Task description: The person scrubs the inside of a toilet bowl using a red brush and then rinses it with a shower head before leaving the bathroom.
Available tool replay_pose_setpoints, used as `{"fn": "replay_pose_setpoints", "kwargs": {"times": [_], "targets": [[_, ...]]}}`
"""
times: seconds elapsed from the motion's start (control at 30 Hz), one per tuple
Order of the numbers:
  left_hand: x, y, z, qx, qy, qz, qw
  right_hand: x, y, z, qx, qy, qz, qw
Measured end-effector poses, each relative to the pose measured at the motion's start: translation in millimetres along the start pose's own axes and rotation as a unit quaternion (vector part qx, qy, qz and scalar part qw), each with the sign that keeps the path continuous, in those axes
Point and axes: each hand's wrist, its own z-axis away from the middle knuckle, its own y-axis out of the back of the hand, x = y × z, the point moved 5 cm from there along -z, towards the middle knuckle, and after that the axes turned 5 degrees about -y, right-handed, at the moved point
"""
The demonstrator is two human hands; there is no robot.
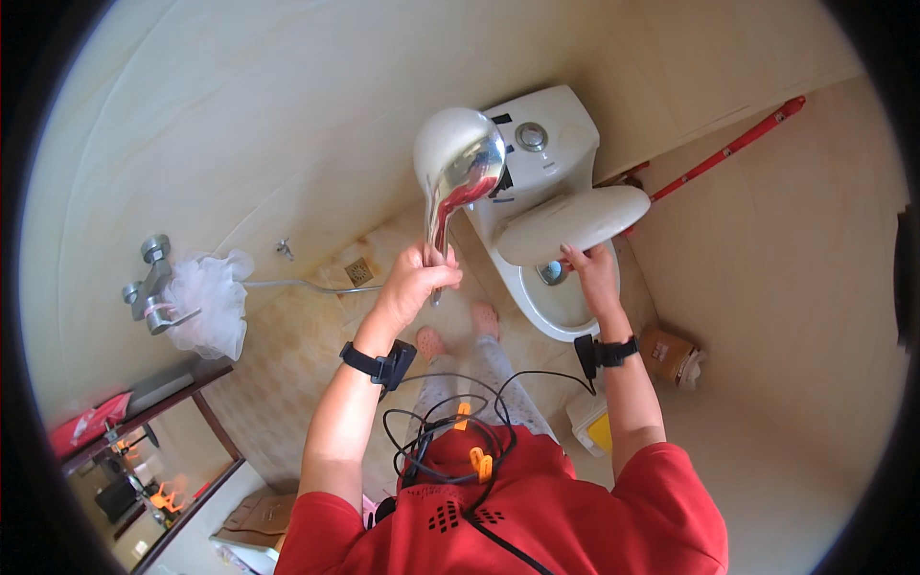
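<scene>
Left arm: reaches forward from the lower edge, elbow slightly bent, a black strap around the wrist.
Left hand: the left hand (419,285) is closed in a fist, thumb across the front, its grip wrapped around a handle.
Shower head: the chrome shower head (465,158) stands up out of that grip, its round end beyond the knuckles and the handle's tip showing below the fist; in view it overlaps the edge of the toilet's tank (563,113).
Right arm: stretched forward and bent at the elbow, with another black strap on the wrist.
Right hand: the right hand (598,280) has a narrow grip on the near edge of the lid, fingers partly hidden.
Toilet lid: the white toilet lid (580,222) lies just beyond the right fingertips, touching them, tilted up off the bowl (537,305).
Hose: a grey hose (305,284) runs from the wall mixer tap (146,290) toward the left wrist.
</scene>
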Motion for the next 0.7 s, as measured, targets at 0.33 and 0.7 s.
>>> {"fn": "replay_pose_setpoints", "kwargs": {"times": [0.33,0.7], "targets": [[-6,23,29,0.052,-0.008,0.016,0.999,-39,-69,-83,0.021,0.031,0.026,0.999],[-21,8,29,0.051,-0.032,-0.093,0.994,-43,-76,37,-0.077,0.047,0.084,0.992]]}}
